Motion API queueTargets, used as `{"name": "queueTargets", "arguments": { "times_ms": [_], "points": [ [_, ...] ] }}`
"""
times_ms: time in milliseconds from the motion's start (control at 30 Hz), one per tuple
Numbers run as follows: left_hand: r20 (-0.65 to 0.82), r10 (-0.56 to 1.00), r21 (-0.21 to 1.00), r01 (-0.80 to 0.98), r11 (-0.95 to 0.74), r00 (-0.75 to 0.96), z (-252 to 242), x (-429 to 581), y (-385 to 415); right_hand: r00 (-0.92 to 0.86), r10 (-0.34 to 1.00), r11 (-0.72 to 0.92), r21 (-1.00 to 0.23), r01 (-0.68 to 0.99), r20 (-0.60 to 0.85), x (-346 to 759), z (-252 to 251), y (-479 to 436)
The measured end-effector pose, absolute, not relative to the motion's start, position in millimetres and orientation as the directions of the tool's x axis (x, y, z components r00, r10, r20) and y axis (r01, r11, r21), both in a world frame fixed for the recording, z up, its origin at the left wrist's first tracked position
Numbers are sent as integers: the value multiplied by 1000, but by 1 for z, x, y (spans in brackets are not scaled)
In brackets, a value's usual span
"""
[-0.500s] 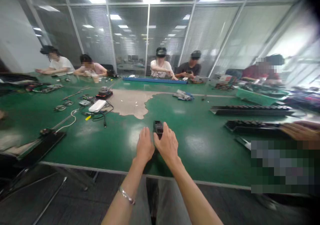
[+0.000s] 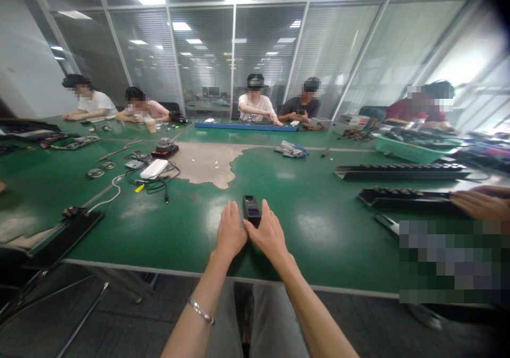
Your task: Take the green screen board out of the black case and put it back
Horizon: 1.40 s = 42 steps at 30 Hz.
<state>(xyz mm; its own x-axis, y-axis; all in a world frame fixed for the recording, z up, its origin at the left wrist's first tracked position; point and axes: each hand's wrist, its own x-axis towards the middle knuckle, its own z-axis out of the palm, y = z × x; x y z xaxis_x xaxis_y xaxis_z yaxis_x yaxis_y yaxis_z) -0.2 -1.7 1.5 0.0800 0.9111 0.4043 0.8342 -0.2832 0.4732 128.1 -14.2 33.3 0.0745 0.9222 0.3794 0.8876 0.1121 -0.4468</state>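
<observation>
A small black box-shaped device [image 2: 251,207] with a dark panel on its face stands on the green table in front of me. My left hand [image 2: 231,231] rests just left of it, palm down, fingers stretched forward and close together, with nothing visible in it. Close against the device's right side is my right hand [image 2: 270,235]. Its fingers point forward and its thumb stretches left across the near end of the device, hiding the lower part. Whether the right fingers press on the device cannot be made out.
Left of centre lie a white box [image 2: 154,169] and black cables. On the right are black slotted strips [image 2: 402,172], a green basket [image 2: 414,148] and a neighbour's hand [image 2: 482,201]. Gloves [image 2: 291,150] lie farther back. Several people sit across the table [image 2: 319,262].
More of the device's face shows between my hands, and its tilt looks different. My hands have barely moved. The whole view has shifted slightly.
</observation>
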Motion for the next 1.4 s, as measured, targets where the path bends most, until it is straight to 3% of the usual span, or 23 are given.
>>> {"name": "queueTargets", "arguments": {
  "times_ms": [367, 567, 867, 1400],
  "points": [
    [405, 907, 477, 820, -317, 115, 4, -1, -4, 128, 923, 27, -392, 920, 364, 117, 49, -16],
    [406, 901, 444, 829, -341, 153, 4, -1, -4, 158, 888, 19, -379, 925, 432, 113, 54, -16],
    [327, 934, 425, 861, -279, 142, 9, -1, -7, 306, 816, 26, -559, 829, 490, 137, 80, -11],
    [332, 929, 388, 874, -293, 165, 8, -3, -4, 275, 846, -92, -383, 919, 457, 168, 37, -19]
  ]
}}
